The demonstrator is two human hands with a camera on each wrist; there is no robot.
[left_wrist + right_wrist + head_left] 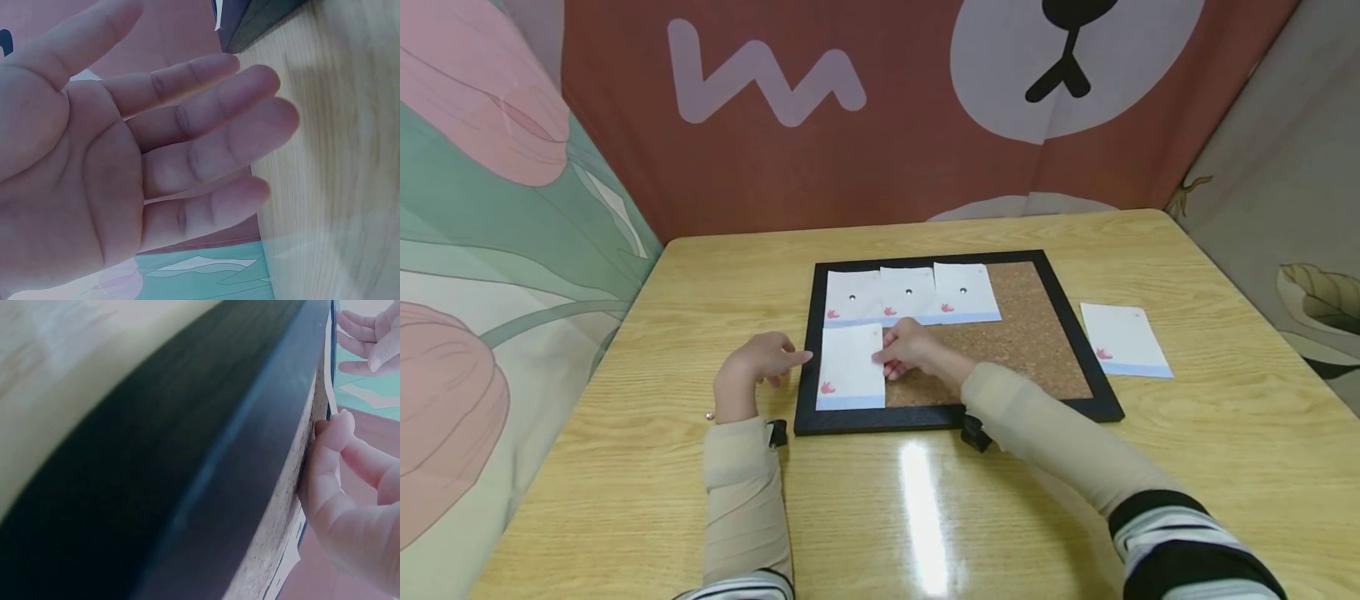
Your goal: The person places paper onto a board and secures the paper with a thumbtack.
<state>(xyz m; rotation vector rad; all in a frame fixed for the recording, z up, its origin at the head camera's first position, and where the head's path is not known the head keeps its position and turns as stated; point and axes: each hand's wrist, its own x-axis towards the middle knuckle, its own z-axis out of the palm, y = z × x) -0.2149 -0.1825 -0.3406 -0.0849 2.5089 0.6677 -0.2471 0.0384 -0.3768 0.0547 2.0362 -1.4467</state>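
A cork board with a black frame lies on the table. My right hand pinches the right edge of a white note sheet with a blue bottom strip, at the board's lower left. In the right wrist view, thumb and finger of the right hand meet at the sheet's edge, seen almost edge-on. Just outside the frame's left side is my left hand, holding nothing. Its fingers look extended and palm bare in the left wrist view. Three similar sheets line the board's top, each with a pin.
Right of the board, another white note sheet lies on the wooden table. Bare cork shows along the board's right side. Behind the table hangs a red-brown printed cloth, with patterned cloths at both sides.
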